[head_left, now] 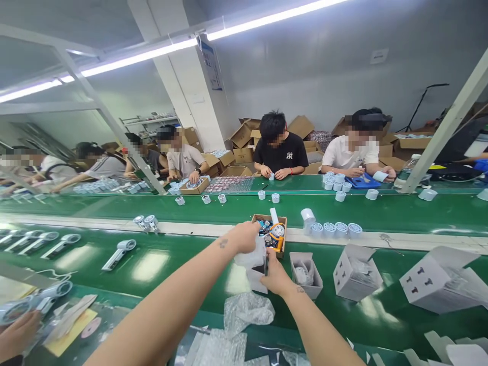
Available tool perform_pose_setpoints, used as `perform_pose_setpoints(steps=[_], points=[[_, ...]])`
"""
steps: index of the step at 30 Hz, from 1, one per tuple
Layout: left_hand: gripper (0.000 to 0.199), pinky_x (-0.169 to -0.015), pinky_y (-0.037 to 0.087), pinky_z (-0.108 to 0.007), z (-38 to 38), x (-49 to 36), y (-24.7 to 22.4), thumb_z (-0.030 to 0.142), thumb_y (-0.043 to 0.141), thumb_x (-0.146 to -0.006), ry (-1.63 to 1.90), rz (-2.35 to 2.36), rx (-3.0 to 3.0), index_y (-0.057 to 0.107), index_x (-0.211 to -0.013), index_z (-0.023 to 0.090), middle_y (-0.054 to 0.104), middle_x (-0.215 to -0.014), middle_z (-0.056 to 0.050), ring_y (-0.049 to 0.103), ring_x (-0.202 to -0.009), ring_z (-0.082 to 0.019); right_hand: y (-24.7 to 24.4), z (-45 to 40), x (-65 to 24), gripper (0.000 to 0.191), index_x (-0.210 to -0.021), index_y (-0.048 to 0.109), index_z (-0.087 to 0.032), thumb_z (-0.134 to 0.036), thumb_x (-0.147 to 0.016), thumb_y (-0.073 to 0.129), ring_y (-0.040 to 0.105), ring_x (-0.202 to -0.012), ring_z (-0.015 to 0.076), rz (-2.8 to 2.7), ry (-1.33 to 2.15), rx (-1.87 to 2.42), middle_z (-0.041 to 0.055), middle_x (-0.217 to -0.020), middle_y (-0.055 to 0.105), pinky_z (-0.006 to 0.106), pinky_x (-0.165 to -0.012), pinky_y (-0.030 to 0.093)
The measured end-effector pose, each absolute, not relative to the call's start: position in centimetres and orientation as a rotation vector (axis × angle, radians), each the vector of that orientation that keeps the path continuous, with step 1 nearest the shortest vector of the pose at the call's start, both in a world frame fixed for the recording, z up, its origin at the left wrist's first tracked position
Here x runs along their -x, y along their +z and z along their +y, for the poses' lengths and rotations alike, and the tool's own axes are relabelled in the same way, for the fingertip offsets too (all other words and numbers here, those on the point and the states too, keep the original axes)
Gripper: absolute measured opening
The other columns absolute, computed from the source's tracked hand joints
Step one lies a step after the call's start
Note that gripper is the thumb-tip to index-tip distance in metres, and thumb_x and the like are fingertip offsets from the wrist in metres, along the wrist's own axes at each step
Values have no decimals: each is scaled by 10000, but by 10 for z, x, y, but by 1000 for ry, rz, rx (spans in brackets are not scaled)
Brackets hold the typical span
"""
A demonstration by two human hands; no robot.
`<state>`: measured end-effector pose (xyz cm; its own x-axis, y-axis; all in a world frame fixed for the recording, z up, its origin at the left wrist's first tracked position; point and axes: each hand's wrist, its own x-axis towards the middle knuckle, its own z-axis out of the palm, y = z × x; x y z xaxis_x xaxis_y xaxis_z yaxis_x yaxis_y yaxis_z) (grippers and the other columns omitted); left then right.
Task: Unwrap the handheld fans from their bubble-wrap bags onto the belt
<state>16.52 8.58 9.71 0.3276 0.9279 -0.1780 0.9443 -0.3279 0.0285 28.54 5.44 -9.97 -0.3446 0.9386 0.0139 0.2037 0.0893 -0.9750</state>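
Observation:
My left hand is closed on a translucent bubble-wrap bag, just above a small open white box. The bag's lower part hangs at the box's mouth, and its contents cannot be made out. My right hand grips the box's right side, thumb and fingers round the wall. Right behind my hands stands a cardboard tray of small coloured parts, with an orange loop and a white cylinder on it. To the right sits another open white box with a wrapped item inside.
Loose bubble wrap lies in front. Two more open boxes stand right. White ring-headed devices lie left on the green belt. Round white parts line the divider. A neighbour's hand holds a device; co-workers sit opposite.

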Motion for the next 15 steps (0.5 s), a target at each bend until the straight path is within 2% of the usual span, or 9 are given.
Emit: perform_pose_setpoints(steps=[3, 5, 8, 10, 12, 15], points=[[435, -862, 478, -344, 72, -164, 86, 3, 630, -622, -382, 1388, -2633, 633, -1016, 186, 665, -1039, -121, 626, -1003, -279, -97, 53, -285, 763, -1220, 333, -232, -39, -553, 649, 627, -1050, 266, -1615, 1352, 1082, 87, -1139, 630, 402, -896, 497], [390, -833, 491, -347, 67, -168, 82, -11, 620, -636, -505, 1221, -2647, 636, -971, 187, 673, -976, -110, 644, -947, -277, -95, 51, -282, 751, -1200, 381, -233, -48, -535, 676, 638, -1010, 251, -1600, 1385, 1023, 66, -1104, 649, 377, -865, 512], [353, -809, 501, -369, 70, -174, 80, -6, 618, -661, -511, 1280, -2601, 623, -962, 180, 673, -946, -109, 654, -914, -286, -89, 49, -274, 749, -1206, 426, -220, -98, -529, 722, 637, -1021, 255, -1542, 1410, 953, 73, -1120, 656, 378, -871, 519], [454, -845, 498, -370, 74, -170, 76, 43, 656, -684, -355, 1326, -2568, 575, -1108, 183, 658, -1071, -121, 640, -988, -280, -84, 51, -272, 739, -1226, 443, -206, -167, -551, 742, 623, -1079, 273, -1469, 1404, 915, 101, -1182, 646, 400, -913, 511], [536, -843, 507, -342, 75, -156, 70, 156, 684, -735, 7, 1397, -2372, 497, -1235, 203, 627, -1183, -109, 645, -989, -235, -80, 54, -274, 649, -1205, 498, -192, -259, -605, 734, 623, -1104, 288, -1395, 1394, 882, 116, -1197, 659, 428, -953, 497], [335, -795, 521, -339, 67, -126, 51, 289, 532, -860, 435, 1522, -2009, 533, -1180, 189, 655, -1104, -79, 658, -881, -191, -75, 58, -284, 453, -1065, 630, -173, -355, -658, 715, 666, -1030, 321, -1329, 1393, 863, 124, -1072, 727, 473, -927, 513]])
